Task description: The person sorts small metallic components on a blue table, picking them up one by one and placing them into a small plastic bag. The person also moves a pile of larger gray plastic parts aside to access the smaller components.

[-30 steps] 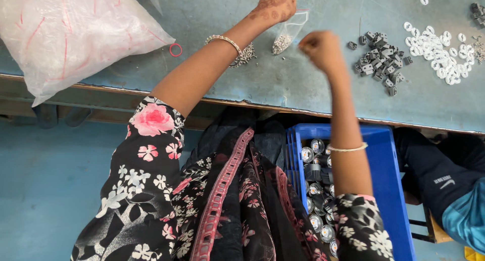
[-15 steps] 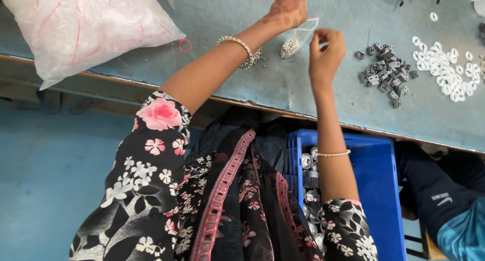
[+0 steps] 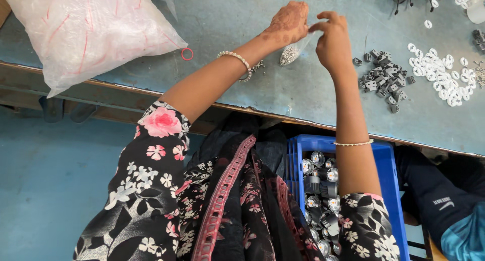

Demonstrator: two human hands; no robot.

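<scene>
Both hands meet over the blue-grey worktop, working at a small clear plastic bag of tiny silvery parts. The left hand, patterned with dark henna, has its fingers curled down onto the top of the bag, pinching the film; the right hand is closed too, thumb and fingertips nipped on the bag's upper edge just beside the left. The bag hangs between them with its filled lower end resting on the worktop, near the left wrist, which wears a beaded bracelet. A thin bangle circles the right forearm. To the right of the hands lies a heap of small grey metal pieces, and just beyond it a scatter of white plastic rings. Well apart on the left sits a large white plastic sack, with a small red ring lying just beside its corner. Below the worktop's edge, next to the person's floral black clothing, stands a blue crate holding round silver-faced parts. Another person's dark trouser leg shows at the lower right.
</scene>
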